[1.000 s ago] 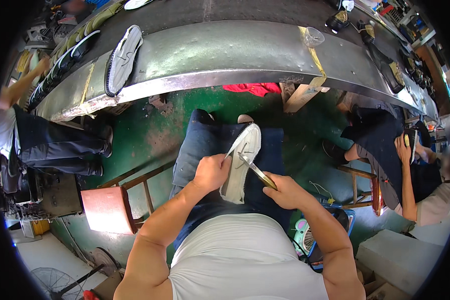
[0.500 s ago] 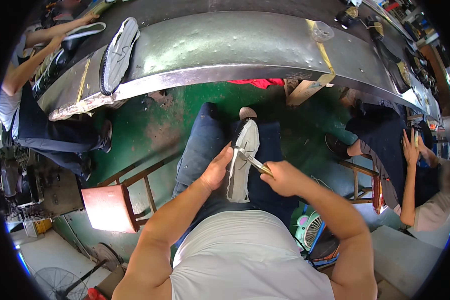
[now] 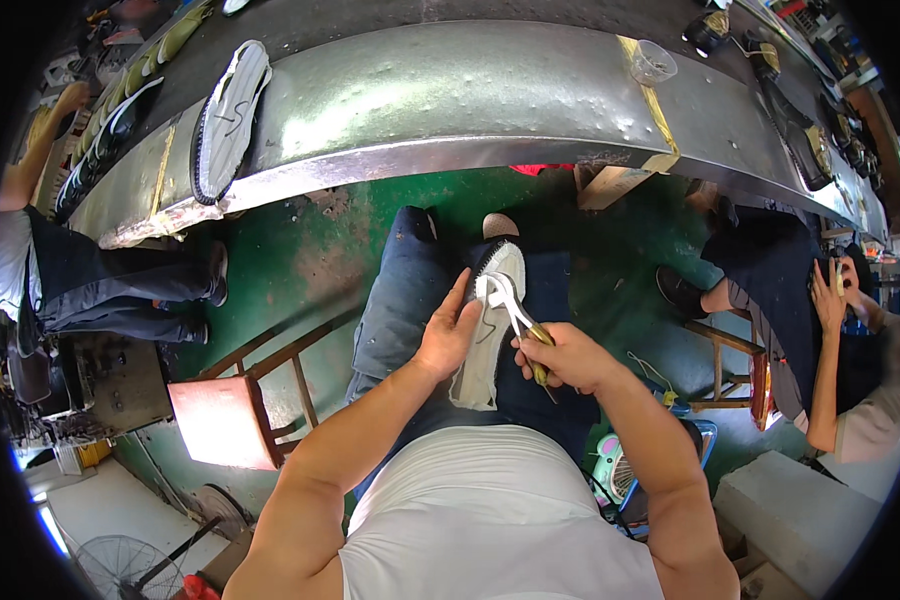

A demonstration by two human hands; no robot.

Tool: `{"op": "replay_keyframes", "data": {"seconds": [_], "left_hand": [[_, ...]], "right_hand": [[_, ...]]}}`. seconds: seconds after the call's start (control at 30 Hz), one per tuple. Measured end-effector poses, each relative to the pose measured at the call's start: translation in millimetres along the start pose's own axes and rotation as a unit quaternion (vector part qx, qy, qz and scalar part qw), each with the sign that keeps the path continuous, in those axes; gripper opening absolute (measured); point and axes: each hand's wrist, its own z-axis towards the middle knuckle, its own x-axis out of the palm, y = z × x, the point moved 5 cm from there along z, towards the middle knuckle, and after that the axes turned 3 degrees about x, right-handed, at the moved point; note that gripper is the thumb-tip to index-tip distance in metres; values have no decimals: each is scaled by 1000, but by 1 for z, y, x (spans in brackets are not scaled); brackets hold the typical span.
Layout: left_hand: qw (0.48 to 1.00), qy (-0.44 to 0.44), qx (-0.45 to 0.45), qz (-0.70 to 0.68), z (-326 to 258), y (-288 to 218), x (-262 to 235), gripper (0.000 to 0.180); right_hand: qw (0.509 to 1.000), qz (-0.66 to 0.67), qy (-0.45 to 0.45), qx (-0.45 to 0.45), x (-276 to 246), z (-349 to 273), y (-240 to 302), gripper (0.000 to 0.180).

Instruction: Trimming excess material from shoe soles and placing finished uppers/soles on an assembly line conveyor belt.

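A pale shoe [image 3: 487,345] with a dark stitched edge at its toe lies sole side up across my lap, a thin dark line running on its underside. My right hand [image 3: 567,358] is closed round the brass-coloured handles of pliers [image 3: 538,350] over the shoe's right edge. A white strip [image 3: 503,287] curls over the shoe's front half at the pliers' head and partly hides the jaws. My left hand [image 3: 449,332] lies along the shoe's left side, fingers stretched and thumb apart, near or touching its edge.
Ahead runs a metal-topped bench [image 3: 420,90] bearing another pale shoe [image 3: 230,120] and a clear plastic cup [image 3: 653,62]. A stool [image 3: 220,420] stands left, a small green fan [image 3: 610,465] right. Co-workers sit or stand at both sides.
My right hand has drawn the pliers slightly, and a loose white strip now curls over the shoe's front. My left fingers have straightened. The left co-worker's arms have moved away from the bench shoe.
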Motion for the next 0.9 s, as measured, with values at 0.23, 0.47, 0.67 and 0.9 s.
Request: {"op": "replay_keyframes", "data": {"seconds": [0.23,0.47,0.67,0.9], "left_hand": [[940,56,209,262,-2,-33,7,53],[906,95,135,389,-3,-52,16,38],[947,55,170,267,-5,-30,10,61],[972,151,-67,164,3,-19,0,78]], "right_hand": [[979,196,3,-55,21,9,-35,22],[990,122,-46,-48,-17,-19,-1,34],[991,-41,-97,-83,-29,6,29,37],[963,-201,-116,-134,-8,-6,1,34]]}}
